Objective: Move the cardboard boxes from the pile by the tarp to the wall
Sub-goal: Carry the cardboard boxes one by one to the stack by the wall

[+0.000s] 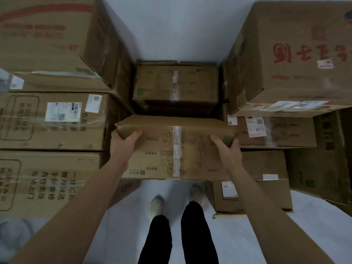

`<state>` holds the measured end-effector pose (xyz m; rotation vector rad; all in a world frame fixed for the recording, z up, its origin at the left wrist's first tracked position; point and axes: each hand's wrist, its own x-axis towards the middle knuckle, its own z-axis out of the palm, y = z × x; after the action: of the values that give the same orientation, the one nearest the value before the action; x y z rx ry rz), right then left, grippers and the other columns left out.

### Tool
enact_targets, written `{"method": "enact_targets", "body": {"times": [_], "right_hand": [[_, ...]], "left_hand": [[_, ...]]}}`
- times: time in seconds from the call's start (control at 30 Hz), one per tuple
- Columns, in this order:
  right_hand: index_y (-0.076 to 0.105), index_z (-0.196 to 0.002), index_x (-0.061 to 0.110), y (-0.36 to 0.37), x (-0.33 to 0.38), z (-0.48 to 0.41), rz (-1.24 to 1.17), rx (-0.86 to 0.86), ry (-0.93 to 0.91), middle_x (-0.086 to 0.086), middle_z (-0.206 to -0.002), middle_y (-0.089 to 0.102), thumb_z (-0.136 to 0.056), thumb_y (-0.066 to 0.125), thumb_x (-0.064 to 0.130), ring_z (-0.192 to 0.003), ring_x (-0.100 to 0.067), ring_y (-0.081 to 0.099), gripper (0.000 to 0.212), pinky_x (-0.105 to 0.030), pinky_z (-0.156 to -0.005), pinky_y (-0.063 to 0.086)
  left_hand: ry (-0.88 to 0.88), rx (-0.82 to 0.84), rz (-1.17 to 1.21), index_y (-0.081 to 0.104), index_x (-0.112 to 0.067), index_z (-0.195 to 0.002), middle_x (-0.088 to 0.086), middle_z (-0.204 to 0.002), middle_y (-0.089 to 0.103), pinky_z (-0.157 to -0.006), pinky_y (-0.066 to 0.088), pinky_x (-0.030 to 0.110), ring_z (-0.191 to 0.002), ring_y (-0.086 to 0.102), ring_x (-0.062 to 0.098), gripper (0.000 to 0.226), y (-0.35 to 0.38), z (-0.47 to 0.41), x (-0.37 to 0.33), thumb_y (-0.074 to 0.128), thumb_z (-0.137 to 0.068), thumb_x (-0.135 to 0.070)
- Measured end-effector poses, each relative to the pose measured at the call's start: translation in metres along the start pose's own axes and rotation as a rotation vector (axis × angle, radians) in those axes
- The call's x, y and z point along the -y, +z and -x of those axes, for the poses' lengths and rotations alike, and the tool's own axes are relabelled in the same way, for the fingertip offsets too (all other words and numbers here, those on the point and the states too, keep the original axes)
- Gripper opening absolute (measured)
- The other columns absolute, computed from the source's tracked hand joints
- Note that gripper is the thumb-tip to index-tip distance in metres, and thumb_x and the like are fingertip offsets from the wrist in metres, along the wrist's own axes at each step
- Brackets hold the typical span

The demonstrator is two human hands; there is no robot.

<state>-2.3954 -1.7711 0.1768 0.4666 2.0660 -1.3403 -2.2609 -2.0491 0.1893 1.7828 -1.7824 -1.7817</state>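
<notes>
Mostly, the fingers of both hands are staying out of sight. The left hand (126, 143) is gripping the left end of a flat brown cardboard box with a clear tape strip down its middle (162, 149), and the right hand (226, 147) is gripping its right end. Each thumb is lying on the top face while the other fingers are curling round the edge and disappearing beneath. The underside of this box is hidden, so whether it is resting on anything cannot be told. Its printed line drawing and small text are blurring too much to read.

Beyond the held box, a smaller taped brown carton (175, 82) is sitting low in a dark gap against the white wall (175, 25). To the left of the held box, a brown carton with white shipping labels (53, 121) is crowding close, with a large red-printed carton (47, 35) above it and a black-printed one (47, 181) below it, all cut off by the frame edge. To the right, a tall brown carton with red characters (295, 54) is overhanging a labelled carton (276, 130), narrowing the gap.

Below the held box, black trouser legs (158, 239) and pale shoes (157, 205) are standing on the pale floor (247, 235); the box is covering part of the right shoe.
</notes>
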Motion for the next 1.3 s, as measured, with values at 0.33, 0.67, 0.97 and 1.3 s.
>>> {"method": "enact_targets", "body": {"times": [0.33, 0.67, 0.97, 1.3], "right_hand": [[0.004, -0.161, 0.022, 0.037, -0.031, -0.117, 0.355, 0.143, -0.207, -0.003, -0.166, 0.014, -0.078, 0.085, 0.026, -0.151, -0.021, 0.019, 0.116, -0.043, -0.124, 0.02], [-0.008, -0.158, 0.038, 0.054, -0.056, -0.148, 1.003, 0.153, -0.395, -0.007, -0.161, -0.034, -0.102, 0.036, 0.057, -0.152, -0.038, -0.01, 0.074, -0.056, -0.121, 0.01], [0.032, -0.154, 0.015, 0.051, -0.018, -0.097, 0.945, -0.04, -0.471, -0.017, -0.165, 0.015, -0.104, 0.043, 0.043, -0.152, -0.036, 0.011, 0.059, -0.052, -0.122, 0.018], [0.061, -0.129, 0.014, -0.026, 0.1, 0.069, 0.652, -0.303, -0.612, -0.008, -0.129, 0.061, -0.105, 0.042, 0.039, -0.12, -0.026, 0.053, 0.04, -0.038, -0.095, 0.043]], "left_hand": [[0.152, -0.081, -0.389, 0.026, -0.024, -0.155, 0.007, -0.151, 0.038, -0.106, 0.044, 0.038, -0.131, 0.045, 0.023, 0.081, 0.055, -0.119, 0.012, 0.069, -0.087, -0.015], [0.334, 0.041, -1.11, 0.007, -0.029, -0.159, 0.01, -0.166, -0.015, -0.121, 0.003, 0.055, -0.151, -0.013, 0.037, 0.059, 0.082, -0.132, 0.061, 0.035, -0.107, -0.035], [0.59, -0.103, -1.05, 0.061, -0.001, -0.115, 0.026, -0.123, 0.056, -0.09, 0.047, 0.051, -0.116, 0.049, 0.042, 0.034, 0.069, -0.095, 0.033, 0.04, -0.105, -0.026], [1.146, -0.171, -0.92, 0.044, -0.016, -0.069, 0.014, -0.06, 0.055, -0.054, 0.034, 0.035, -0.057, 0.056, 0.035, 0.04, 0.015, 0.062, -0.12, 0.038, -0.106, -0.027]]}}
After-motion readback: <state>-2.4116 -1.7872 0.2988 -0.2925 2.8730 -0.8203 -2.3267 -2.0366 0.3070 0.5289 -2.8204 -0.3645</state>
